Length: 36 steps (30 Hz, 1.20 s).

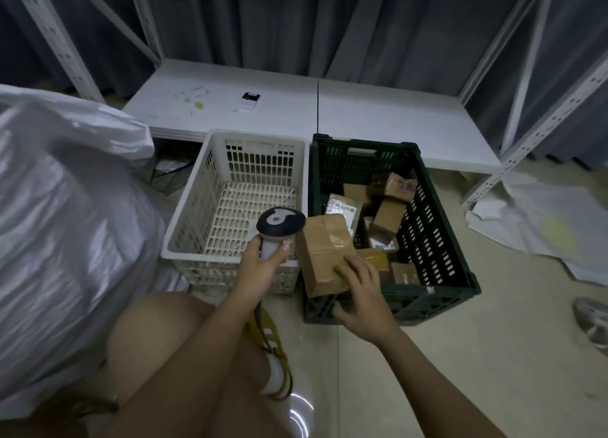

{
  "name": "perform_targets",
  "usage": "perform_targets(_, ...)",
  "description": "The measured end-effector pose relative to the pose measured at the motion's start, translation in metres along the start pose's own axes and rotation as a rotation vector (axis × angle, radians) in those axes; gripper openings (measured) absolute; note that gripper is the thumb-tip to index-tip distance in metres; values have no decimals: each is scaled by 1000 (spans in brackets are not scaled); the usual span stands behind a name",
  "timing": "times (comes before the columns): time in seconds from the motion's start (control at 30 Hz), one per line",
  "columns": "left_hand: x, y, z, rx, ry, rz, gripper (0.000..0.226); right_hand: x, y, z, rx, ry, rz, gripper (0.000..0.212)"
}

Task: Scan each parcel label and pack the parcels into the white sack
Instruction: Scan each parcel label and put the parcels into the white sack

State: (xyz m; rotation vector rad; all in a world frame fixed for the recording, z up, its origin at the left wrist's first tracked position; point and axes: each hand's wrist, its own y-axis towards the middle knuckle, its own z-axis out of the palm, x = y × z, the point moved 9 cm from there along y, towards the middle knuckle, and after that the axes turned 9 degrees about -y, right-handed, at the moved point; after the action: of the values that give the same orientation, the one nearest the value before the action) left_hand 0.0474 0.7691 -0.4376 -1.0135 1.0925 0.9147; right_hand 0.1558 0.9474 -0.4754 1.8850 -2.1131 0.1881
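While the left hand (pixel 263 260) grips the handle of a barcode scanner (pixel 279 227), the right hand (pixel 360 293) holds a taped cardboard parcel (pixel 324 253) by its near end, with the fingers curled over the top and the thumb under it. The scanner's dark head sits just beside the parcel, over the corner where two baskets meet. No label shows on the brown sides of this parcel that face us, so I cannot tell if it has been scanned; my guess is that the person is about to scan it or is turning it to find the label. The parcel is lifted above the front left corner of the dark green crate (pixel 437 240). Inside that crate lie more small parcels (pixel 388 219), some brown and some with white labels, piled loosely, so a good deal of work is left. Next to it on the left stands a white plastic basket (pixel 184 227) with nothing to see inside it. The big white sack (pixel 65 227) bulges at the far left, near the person's knee; it looks quite full, though what is inside it is hidden. Behind the baskets runs a low white shelf (pixel 378 115) with a small black and white device (pixel 249 100) on it.
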Motion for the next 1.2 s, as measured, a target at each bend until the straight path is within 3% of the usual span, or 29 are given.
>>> perform_targets(0.1, 3, -4, -6, 32, 38, -8, 30, 0, 15, -21, -78, 228, 216, 33)
perform_targets(0.17, 6, -3, -9, 39, 45, -18, 28, 2, 34, -24, -3, 119, 319, 50)
perform_targets(0.27, 9, -1, -12, 37, 64, -11, 29, 11, 52, -9, 237, -156, 336, 87)
perform_targets(0.33, 10, 1, -11, 48, 54, -8, 30, 14, 53, -3, 273, -162, 351, 89)
perform_targets(0.43, 11, 3, -8, 83, 51, 0, 34, 0, 52, -7, 183, 132, 418, 72)
perform_targets(0.57, 15, 5, -2, 97, 14, 0, 34, -49, 32, -3, 46, 903, 732, 45)
perform_targets(0.67, 16, 5, 3, 116, -12, 7, 34, -61, 13, 2, 88, 1072, 802, 44)
perform_targets(0.77, 19, 8, 6, 121, -17, 4, 35, -62, 15, -13, 38, 1021, 716, 57)
perform_targets(0.9, 19, 8, 11, 131, 0, 13, 32, -49, 44, -37, 113, 541, 527, 51)
perform_targets(1.0, 18, 7, 11, 124, 3, 9, 32, -44, 50, -35, 184, 332, 585, 42)
perform_targets(1.07, 17, 6, 10, 127, 5, 8, 32, -42, 49, -28, 243, 232, 588, 59)
perform_targets(1.13, 16, 5, 9, 126, 4, 9, 32, -43, 51, -26, 223, 306, 599, 56)
perform_targets(1.2, 16, 4, 6, 117, 14, 12, 33, -45, 52, -29, 147, 615, 637, 36)
